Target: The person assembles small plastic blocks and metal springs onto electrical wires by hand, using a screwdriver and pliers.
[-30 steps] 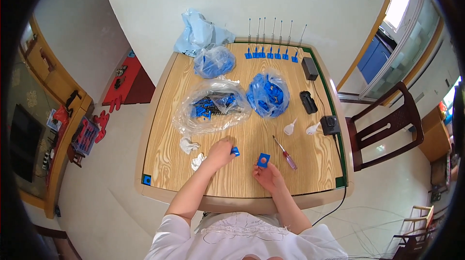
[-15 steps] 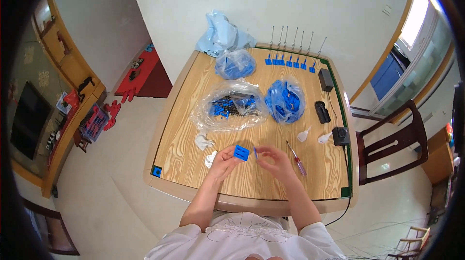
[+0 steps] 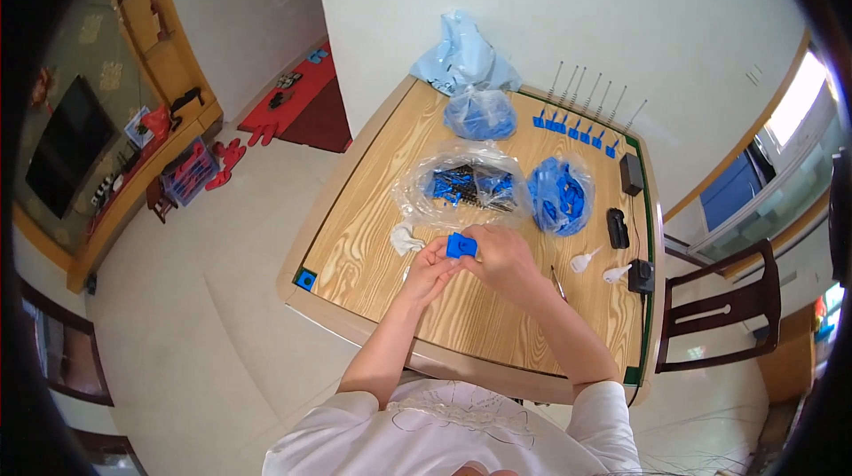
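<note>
A small square blue plastic part (image 3: 461, 246) is gripped between my two hands above the near side of the table. My left hand (image 3: 432, 270) pinches it from the left. My right hand (image 3: 500, 256) closes on its right side, with the fingers covering that edge. Behind them lies an opened clear bag (image 3: 417, 197) of small blue and black pieces. A clear bag of blue parts (image 3: 561, 196) stands to its right. Crumpled white tissue (image 3: 406, 238) lies beyond my left hand, and a screwdriver (image 3: 557, 283) is partly hidden by my right arm.
Several blue bases with upright spring rods (image 3: 575, 132) line the far right edge. A tied bag (image 3: 479, 114) and a light-blue bag (image 3: 466, 55) stand at the back. White nozzle-like pieces (image 3: 582, 261), a black holder (image 3: 618, 228) and a black box (image 3: 641, 276) lie right.
My right hand has come in from the right and now meets my left hand at the blue part. That part has turned, showing a plainer face. The view has shifted.
</note>
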